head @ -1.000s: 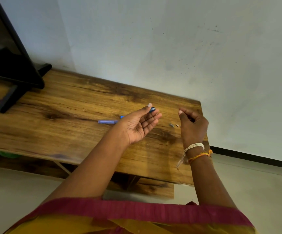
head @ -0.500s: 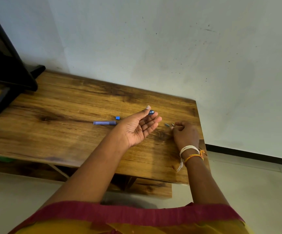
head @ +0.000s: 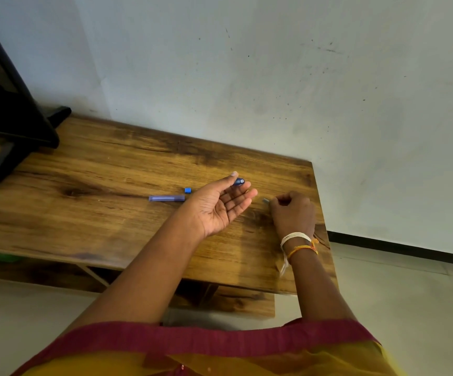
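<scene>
Left grip [head: 217,208] lies palm up with fingers straight; right grip [head: 294,213] sits knuckles up, fingers curled.

The left hand [head: 217,210] half hides a blue piece [head: 239,181].

A single wide-angle camera, worn on the person's head, faces forward and steeply down onto the brown grained wooden tabletop [head: 97,213]. The left hand [head: 220,207] and right hand [head: 293,213] sit mid-frame, at arm's length from the lens. The red-and-yellow cloth [head: 220,346] at the chest fills the bottom edge, and the pale plastered wall [head: 274,77] fills the top.
</scene>
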Demonstrator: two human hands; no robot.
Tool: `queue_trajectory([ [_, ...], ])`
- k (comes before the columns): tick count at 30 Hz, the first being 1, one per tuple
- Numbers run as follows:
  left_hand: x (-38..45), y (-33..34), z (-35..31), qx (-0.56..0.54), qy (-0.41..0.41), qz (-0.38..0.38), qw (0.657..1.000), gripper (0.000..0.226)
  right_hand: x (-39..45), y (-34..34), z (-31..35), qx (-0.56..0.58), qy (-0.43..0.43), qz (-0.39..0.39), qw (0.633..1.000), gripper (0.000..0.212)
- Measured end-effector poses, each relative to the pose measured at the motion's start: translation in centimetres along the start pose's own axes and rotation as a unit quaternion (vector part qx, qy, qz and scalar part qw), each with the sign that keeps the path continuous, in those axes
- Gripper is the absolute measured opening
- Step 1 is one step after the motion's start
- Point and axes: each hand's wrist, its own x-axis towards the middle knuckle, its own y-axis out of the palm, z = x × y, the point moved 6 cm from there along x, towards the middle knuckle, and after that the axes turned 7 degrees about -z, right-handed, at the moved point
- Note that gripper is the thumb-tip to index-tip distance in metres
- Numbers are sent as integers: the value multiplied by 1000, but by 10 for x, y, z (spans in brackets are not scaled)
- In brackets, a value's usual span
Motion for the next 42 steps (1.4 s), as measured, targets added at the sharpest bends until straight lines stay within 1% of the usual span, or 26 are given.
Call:
queue_trajectory([
  [2,-1,1,-1,1,1,-4,1000,20,-2,-6,12,92,10,-4,996,5],
  [3,-1,1,-1,3,2,-7,1000,20,-3,-9,21,130,2,-7,991,3],
  [4,-1,2,0,3,3,-11,1000,20,-6,-12,30,163,-18,-7,986,1],
  [6,-2,2,0,0,4,-22,1000,20,-14,-20,50,220,-76,-4,973,7],
  [9,-2,1,-2,-5,12,-37,999,19,-27,-25,70,261,-151,23,953,11],
  [11,-2,0,-3,-12,18,-42,999,19,-31,-23,76,263,-173,43,948,14],
  [14,-2,0,-5,-16,22,-46,999,19,-30,-21,76,267,-168,55,947,16],
  [28,-5,0,-7,-6,42,-63,997,17,-29,-23,78,265,-183,41,946,16],
  [35,-4,2,-12,29,77,-58,995,13,-28,-23,77,237,-202,28,950,21],
  [38,-4,3,-14,48,93,-56,993,10,-28,-24,79,211,-222,35,951,21],
  [42,-3,1,-14,60,90,-55,993,10,-27,-22,79,187,-231,49,954,21],
])
